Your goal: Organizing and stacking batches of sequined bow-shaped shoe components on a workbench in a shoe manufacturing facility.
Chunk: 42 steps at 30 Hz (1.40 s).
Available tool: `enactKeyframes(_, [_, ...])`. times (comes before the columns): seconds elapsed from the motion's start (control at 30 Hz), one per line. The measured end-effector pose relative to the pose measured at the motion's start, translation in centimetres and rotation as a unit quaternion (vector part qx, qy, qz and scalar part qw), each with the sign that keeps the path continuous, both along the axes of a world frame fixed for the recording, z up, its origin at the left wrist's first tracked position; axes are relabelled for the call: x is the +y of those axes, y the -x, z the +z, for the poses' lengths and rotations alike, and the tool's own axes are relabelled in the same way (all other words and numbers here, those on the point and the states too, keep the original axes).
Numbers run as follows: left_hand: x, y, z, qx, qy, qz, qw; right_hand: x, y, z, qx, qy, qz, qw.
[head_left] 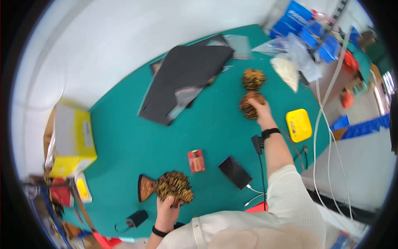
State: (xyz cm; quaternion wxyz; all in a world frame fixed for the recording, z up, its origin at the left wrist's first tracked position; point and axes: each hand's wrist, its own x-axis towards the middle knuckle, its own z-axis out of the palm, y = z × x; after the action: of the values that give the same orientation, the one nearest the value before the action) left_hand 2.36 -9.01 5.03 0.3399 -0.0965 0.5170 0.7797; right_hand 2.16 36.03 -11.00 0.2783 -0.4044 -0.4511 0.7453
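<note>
My left hand point(167, 211) is closed round the lower side of a bristly black-and-gold bundle point(174, 185). A flared brown piece with a dark rim point(145, 188) sticks out from its left end. Farther off to the right, my right hand point(262, 111) grips a brown-and-gold bristly piece point(250, 103), its thumb across the top and the other fingers mostly hidden. Just beyond it, touching or joined, is a rounder gold-and-black bristly bundle point(253, 79). What exactly these bristly things are, I cannot tell. Both wrists wear black bands.
Black sheets point(186, 79) lie at the back of the green table point(137, 145). Between my arms are a small red pack point(196, 160) and a black phone point(235, 172) with a white cable. A yellow tray point(298, 125) sits right, a yellow-white box point(74, 137) left, a black block point(137, 218) near.
</note>
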Motion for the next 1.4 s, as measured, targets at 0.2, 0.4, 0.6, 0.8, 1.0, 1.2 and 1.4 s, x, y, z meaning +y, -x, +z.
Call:
enactKeyframes(0.2, [-1.7, 0.2, 0.6, -0.018, -0.067, -0.013, 0.998, -2.9, -3.0, 2.5, 0.075, 0.150, 0.000, 0.986])
enactKeyframes(0.4, [-5.7, -1.9, 1.1, -0.034, -0.133, -0.014, 0.990, -11.7, -5.1, 5.3, 0.059, 0.169, 0.064, 0.982])
enactKeyframes(0.6, [-12.2, -4.8, 1.7, -0.062, -0.260, -0.003, 0.964, -24.1, -10.1, 9.7, 0.075, 0.180, 0.129, 0.972])
enactKeyframes(0.8, [-23.4, -9.7, 1.9, -0.071, -0.281, -0.010, 0.957, -37.8, -16.5, 12.2, 0.046, 0.166, 0.213, 0.962])
enactKeyframes(1.0, [-36.8, -14.5, 2.1, -0.059, -0.326, 0.066, 0.941, -52.8, -18.9, 13.4, 0.010, 0.196, 0.395, 0.898])
enactKeyframes(1.2, [-47.3, -17.8, 3.9, -0.052, -0.303, 0.262, 0.915, -66.7, -16.6, 15.4, -0.063, 0.237, 0.569, 0.785])
enactKeyframes(1.4, [-51.7, -20.5, 4.4, -0.023, -0.281, 0.477, 0.833, -73.5, -12.6, 14.3, -0.096, 0.264, 0.672, 0.685])
